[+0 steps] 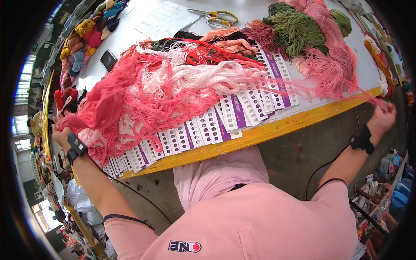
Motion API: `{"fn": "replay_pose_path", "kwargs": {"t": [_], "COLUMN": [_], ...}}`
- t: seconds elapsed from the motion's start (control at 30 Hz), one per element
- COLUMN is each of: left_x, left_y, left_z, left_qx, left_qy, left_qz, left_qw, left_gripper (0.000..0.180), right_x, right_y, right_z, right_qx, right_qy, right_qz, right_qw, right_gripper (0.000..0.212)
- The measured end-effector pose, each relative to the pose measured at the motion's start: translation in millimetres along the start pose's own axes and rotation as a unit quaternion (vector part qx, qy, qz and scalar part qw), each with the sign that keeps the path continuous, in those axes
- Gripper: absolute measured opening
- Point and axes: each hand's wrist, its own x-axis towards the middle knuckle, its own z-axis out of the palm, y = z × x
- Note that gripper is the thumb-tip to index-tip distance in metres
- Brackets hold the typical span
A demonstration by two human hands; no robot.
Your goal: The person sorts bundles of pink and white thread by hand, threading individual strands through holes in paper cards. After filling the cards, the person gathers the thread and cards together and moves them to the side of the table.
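Left hand clamps the coral yarn at the worktop's left end; right hand pinches one strand drawn right — most of the bundle is still unseparated over the cards.

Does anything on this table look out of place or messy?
The white punched cards jut over the table's yellow edge in an uneven fan. Red and pink threads lie tangled across them, with a few strands pulled taut toward the right hand.
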Motion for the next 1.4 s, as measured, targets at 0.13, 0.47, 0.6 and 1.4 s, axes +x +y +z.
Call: {"fn": "replay_pose_path", "kwargs": {"t": [0.13,0.47,0.6,1.4], "left_x": [-104,-416,-423,-417], "left_y": [-60,-214,-245,-255], "left_z": [123,308,304,291], "left_qx": [-0.091,0.124,0.214,0.451], "left_qy": [-0.229,-0.290,-0.361,-0.455], "left_qz": [-0.135,-0.564,-0.492,-0.159], "left_qw": [0.960,0.763,0.762,0.751], "left_gripper": [0.025,0.022,0.016,0.010], "right_x": [-87,-235,-233,-227], "right_y": [35,238,237,248], "right_z": [30,26,23,32], "right_qx": [-0.401,-0.456,-0.447,-0.443], "right_qy": [-0.276,-0.760,-0.759,-0.805], "right_qz": [-0.394,0.052,0.085,-0.061], "right_qw": [0.779,0.459,0.465,0.390], "right_gripper": [0.030,0.004,0.007,0.007]}}
